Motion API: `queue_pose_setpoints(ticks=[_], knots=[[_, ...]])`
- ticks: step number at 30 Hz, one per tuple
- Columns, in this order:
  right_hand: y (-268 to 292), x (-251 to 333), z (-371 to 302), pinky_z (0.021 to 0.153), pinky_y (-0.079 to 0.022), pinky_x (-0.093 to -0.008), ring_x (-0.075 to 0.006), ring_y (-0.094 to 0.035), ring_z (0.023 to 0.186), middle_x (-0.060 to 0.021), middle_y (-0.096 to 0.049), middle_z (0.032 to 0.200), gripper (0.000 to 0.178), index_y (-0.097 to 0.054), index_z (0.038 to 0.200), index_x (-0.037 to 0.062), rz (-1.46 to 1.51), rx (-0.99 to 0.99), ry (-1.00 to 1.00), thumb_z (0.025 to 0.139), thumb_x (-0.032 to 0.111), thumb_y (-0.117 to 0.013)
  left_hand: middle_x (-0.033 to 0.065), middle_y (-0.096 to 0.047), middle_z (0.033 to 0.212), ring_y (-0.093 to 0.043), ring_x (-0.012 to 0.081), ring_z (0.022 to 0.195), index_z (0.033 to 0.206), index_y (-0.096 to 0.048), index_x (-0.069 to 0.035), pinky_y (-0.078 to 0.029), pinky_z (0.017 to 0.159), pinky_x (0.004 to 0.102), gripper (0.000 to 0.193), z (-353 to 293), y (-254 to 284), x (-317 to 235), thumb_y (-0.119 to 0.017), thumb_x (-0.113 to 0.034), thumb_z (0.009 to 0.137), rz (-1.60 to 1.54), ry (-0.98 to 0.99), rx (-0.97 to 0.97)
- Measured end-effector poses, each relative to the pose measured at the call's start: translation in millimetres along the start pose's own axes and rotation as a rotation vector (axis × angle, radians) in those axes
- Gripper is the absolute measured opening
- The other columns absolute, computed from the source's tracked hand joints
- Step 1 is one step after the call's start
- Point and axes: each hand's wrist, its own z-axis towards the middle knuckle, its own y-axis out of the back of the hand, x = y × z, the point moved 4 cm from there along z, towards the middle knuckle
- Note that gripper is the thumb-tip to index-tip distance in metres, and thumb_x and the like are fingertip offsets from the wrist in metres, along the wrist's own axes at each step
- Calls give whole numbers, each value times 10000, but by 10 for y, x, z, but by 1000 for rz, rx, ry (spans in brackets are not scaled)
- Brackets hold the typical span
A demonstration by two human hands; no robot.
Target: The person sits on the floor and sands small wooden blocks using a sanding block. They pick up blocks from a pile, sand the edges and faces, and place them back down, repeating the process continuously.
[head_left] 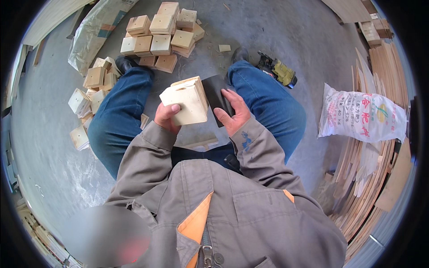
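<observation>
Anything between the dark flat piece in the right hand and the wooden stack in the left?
Nothing visible: the right hand holds the dark flat piece close beside the wooden stack in the left hand. Whether they touch is unclear.

Centre, between the knees: wood stack (187,102) in left fingers (172,109); flat slab (219,94) just right of it, at right fingers (234,99). Ahead on floor (317,58), main block pile (161,43), beyond and right of left shoe (126,64). Loose chip (224,48) between that pile and right shoe (240,54). Second block pile (96,99) left of left leg (120,107). Sack (94,33) beyond it, left of main pile. Power tool (282,74) right of right shoe. Far right: long boards (386,67), filled bag (364,115) lying across them.
</observation>
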Motion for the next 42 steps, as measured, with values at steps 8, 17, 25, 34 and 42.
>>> queue_pose_setpoints(ticks=[8, 17, 25, 34, 42], knots=[[106, 249, 246, 1104, -428, -422, -385, -523, 1332, -267, -530, 1425, 606, -566, 1396, -1, 79, -227, 186, 893, 248, -794, 183, -644, 1288, -664, 297, 1153, 1425, -472, 35, -542, 1003, 409, 873, 12, -37, 18, -844, -316, 717, 19, 53, 54], [112, 268, 76, 1074, -457, -442, -434, -542, 1293, -302, -464, 1459, 607, -594, 1398, 28, -6, -96, 222, 866, 221, -812, 189, -661, 1255, -690, 288, 1116, 1419, -476, 43, -554, 1004, 399, 859, -104, 0, 82, -825, -347, 737, 27, 151, 72], [-4, 227, -64, 1078, -452, -450, -442, -535, 1289, -320, -433, 1465, 619, -596, 1402, 43, -42, -56, 263, 867, 271, -808, 137, -570, 1416, -576, 327, 1287, 1505, -426, -92, -442, 1113, 524, 930, -46, 28, -17, -804, -472, 746, -116, 62, -69], [124, 237, 79, 1090, -440, -452, -429, -536, 1294, -306, -497, 1426, 569, -604, 1370, 38, -44, -156, 138, 872, 233, -798, 144, -606, 1365, -601, 325, 1266, 1483, -439, -56, -456, 1113, 517, 906, -23, 100, 42, -821, -419, 746, -91, 117, -69], [47, 238, 94, 1083, -452, -444, -435, -551, 1289, -310, -508, 1423, 583, -608, 1372, 39, -32, -112, 155, 854, 216, -808, 141, -644, 1313, -650, 293, 1201, 1440, -474, -19, -508, 1076, 458, 822, -40, 58, 78, -829, -321, 764, -82, 163, 9]])
